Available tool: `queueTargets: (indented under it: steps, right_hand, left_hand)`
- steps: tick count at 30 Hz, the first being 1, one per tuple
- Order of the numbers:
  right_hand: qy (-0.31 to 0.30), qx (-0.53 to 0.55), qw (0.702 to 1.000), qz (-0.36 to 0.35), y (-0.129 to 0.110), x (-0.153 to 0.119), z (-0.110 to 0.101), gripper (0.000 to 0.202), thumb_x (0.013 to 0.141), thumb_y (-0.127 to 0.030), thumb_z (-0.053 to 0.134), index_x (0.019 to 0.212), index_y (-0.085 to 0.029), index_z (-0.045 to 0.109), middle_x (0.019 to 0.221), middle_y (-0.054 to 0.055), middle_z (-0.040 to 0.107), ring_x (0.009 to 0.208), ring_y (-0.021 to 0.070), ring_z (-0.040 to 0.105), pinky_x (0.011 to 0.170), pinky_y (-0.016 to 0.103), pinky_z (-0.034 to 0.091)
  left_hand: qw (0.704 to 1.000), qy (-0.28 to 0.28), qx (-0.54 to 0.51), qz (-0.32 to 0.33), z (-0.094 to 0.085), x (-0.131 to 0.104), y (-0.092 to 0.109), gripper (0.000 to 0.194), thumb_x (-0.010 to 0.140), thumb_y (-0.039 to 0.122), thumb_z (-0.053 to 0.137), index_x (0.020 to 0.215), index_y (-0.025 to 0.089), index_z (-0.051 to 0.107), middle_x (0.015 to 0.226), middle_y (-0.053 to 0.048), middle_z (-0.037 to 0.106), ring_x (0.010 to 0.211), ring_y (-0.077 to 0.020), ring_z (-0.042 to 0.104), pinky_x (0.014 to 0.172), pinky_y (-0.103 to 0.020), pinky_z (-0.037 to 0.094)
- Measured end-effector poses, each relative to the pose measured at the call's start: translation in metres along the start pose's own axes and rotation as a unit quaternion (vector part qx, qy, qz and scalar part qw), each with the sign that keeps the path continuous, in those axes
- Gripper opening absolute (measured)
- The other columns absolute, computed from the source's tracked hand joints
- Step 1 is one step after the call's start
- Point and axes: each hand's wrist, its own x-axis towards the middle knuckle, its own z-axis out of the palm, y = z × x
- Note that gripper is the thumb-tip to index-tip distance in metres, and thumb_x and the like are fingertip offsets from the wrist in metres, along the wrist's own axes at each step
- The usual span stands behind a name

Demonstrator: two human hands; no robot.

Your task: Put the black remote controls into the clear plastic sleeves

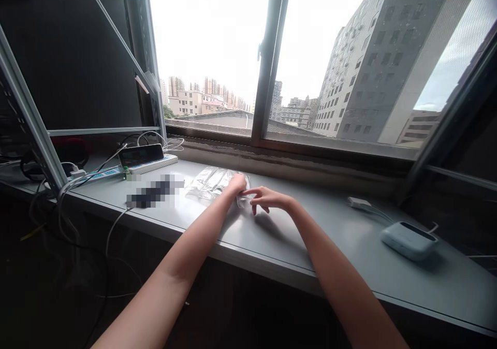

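Observation:
A clear, shiny plastic bag (212, 179) lies crumpled on the grey tabletop, close to the window side. My left hand (236, 183) is closed at the bag's right end, gripping it; most of its fingers are hidden from me. Just to the right, my right hand (268, 198) hovers over the tabletop with its fingers apart and bent downward. Its index finger points left and reaches the bag's edge beside my left hand. I cannot tell whether that fingertip touches the bag.
A phone (142, 155) leans near a white power strip (155, 163) with tangled cables at the left. A tiny green bottle (126, 173) and a blurred-out dark object (155, 191) are nearby. To the right sit a pale blue device (409, 240) and a white plug (359, 202).

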Motion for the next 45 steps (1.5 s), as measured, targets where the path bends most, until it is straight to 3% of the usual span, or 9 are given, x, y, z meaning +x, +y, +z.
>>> queueTargets:
  steps: [5, 8, 11, 17, 24, 27, 32, 34, 45]
  right_hand:
    - [-0.063, 0.016, 0.998, -0.024, -0.001, 0.0, 0.0, 0.048, 0.082, -0.021, 0.06, 0.129, -0.021, 0.069, 0.069, 0.0, 0.074, 0.044, 0.0061, 0.047, 0.051, 0.019, 0.043]
    - [-0.088, 0.038, 0.994, -0.045, -0.001, -0.001, 0.0, 0.039, 0.084, -0.034, 0.064, 0.118, -0.02, 0.075, 0.072, 0.001, 0.074, 0.049, 0.007, 0.051, 0.054, 0.019, 0.045]
    - [-0.007, 0.055, 0.997, -0.053, 0.003, 0.002, -0.002, 0.033, 0.084, -0.036, 0.062, 0.105, -0.016, 0.078, 0.063, 0.001, 0.069, 0.049, 0.0083, 0.052, 0.052, 0.02, 0.045]
    - [0.316, -0.194, 0.913, 0.17, 0.025, 0.002, -0.019, 0.032, 0.093, -0.026, 0.041, 0.102, -0.02, 0.072, 0.066, 0.0, 0.069, 0.059, 0.0126, 0.061, 0.061, 0.023, 0.046]
    - [0.247, -0.316, 0.879, 0.258, 0.04, -0.008, -0.022, 0.026, 0.091, -0.022, 0.048, 0.092, -0.021, 0.074, 0.101, 0.013, 0.075, 0.098, 0.0263, 0.07, 0.077, 0.031, 0.048]
    - [0.207, -0.351, 0.876, 0.257, 0.039, -0.006, -0.017, 0.033, 0.096, -0.023, 0.041, 0.103, -0.02, 0.073, 0.116, 0.015, 0.071, 0.105, 0.027, 0.068, 0.08, 0.032, 0.048]
    - [0.169, -0.385, 0.869, 0.262, 0.038, -0.004, -0.017, 0.04, 0.099, -0.022, 0.033, 0.116, -0.018, 0.069, 0.123, 0.016, 0.069, 0.109, 0.0276, 0.066, 0.081, 0.032, 0.047]
    - [0.161, -0.394, 0.866, 0.264, 0.037, -0.004, -0.017, 0.041, 0.1, -0.022, 0.032, 0.118, -0.018, 0.068, 0.124, 0.015, 0.068, 0.109, 0.0275, 0.066, 0.082, 0.032, 0.047]
    - [0.153, -0.414, 0.857, 0.265, 0.037, -0.004, -0.016, 0.04, 0.101, -0.023, 0.032, 0.119, -0.019, 0.067, 0.123, 0.014, 0.068, 0.108, 0.0258, 0.066, 0.08, 0.03, 0.046]
  left_hand:
    - [0.99, 0.017, 0.122, 0.065, 0.002, -0.013, 0.002, 0.004, 0.081, 0.017, 0.057, 0.079, 0.02, 0.056, 0.12, -0.022, 0.063, 0.146, -0.0357, 0.035, 0.112, -0.042, 0.035]
    - [0.961, 0.009, 0.248, 0.122, 0.006, -0.019, 0.006, 0.03, 0.078, 0.012, 0.06, 0.108, 0.017, 0.06, 0.139, -0.025, 0.051, 0.148, -0.0379, 0.027, 0.117, -0.049, 0.024]
    - [0.932, -0.009, 0.315, 0.182, 0.012, -0.024, 0.01, 0.04, 0.075, 0.005, 0.062, 0.113, 0.015, 0.058, 0.141, -0.027, 0.047, 0.148, -0.0408, 0.024, 0.118, -0.053, 0.019]
    - [0.925, -0.085, 0.291, 0.23, 0.03, -0.036, 0.014, 0.024, 0.075, 0.006, 0.066, 0.068, 0.021, 0.049, 0.098, -0.014, 0.064, 0.135, -0.038, 0.043, 0.116, -0.049, 0.028]
    - [0.895, -0.256, 0.314, 0.19, 0.043, -0.051, -0.004, 0.04, 0.07, 0.005, 0.069, 0.048, 0.028, 0.045, 0.052, -0.006, 0.05, 0.111, -0.0381, 0.063, 0.104, -0.045, 0.047]
    - [0.836, -0.247, 0.424, 0.246, 0.043, -0.052, -0.007, 0.025, 0.077, 0.016, 0.068, 0.056, 0.025, 0.056, 0.063, -0.008, 0.063, 0.1, -0.0355, 0.068, 0.094, -0.044, 0.053]
    - [0.653, -0.303, 0.632, 0.288, 0.042, -0.055, 0.004, 0.021, 0.089, 0.02, 0.051, 0.085, 0.017, 0.071, 0.095, -0.011, 0.074, 0.098, -0.0285, 0.068, 0.085, -0.035, 0.051]
    - [0.628, -0.301, 0.652, 0.299, 0.042, -0.056, 0.006, 0.026, 0.091, 0.022, 0.048, 0.093, 0.016, 0.073, 0.1, -0.012, 0.074, 0.097, -0.0275, 0.068, 0.082, -0.032, 0.051]
    - [0.686, -0.293, 0.599, 0.293, 0.042, -0.051, -0.001, 0.021, 0.087, 0.02, 0.055, 0.085, 0.02, 0.076, 0.095, -0.012, 0.075, 0.099, -0.0309, 0.069, 0.087, -0.036, 0.049]
